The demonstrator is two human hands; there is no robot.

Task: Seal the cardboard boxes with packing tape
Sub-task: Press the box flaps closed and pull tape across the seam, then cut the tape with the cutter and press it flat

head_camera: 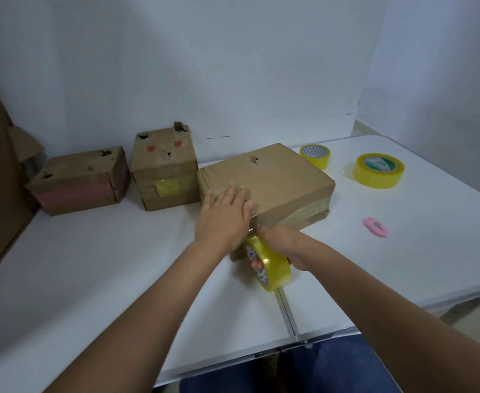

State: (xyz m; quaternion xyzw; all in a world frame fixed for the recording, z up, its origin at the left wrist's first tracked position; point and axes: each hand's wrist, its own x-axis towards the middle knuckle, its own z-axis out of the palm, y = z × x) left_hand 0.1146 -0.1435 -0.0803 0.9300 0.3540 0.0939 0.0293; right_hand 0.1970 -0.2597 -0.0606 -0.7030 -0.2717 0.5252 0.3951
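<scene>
Nearest, lower centre: right hand (282,251) gripping yellow tape roll (270,266), strip running up to flat box (267,182) just beyond. Left hand (224,214) flat, fingers straight, pressing box's near-left edge on the surface (119,265).

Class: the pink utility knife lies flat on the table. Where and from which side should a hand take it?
Pinch the pink utility knife across its long sides, coming from above. It lies flat on the white table with bare surface all around, so probably nothing blocks a top-down pinch.
</scene>
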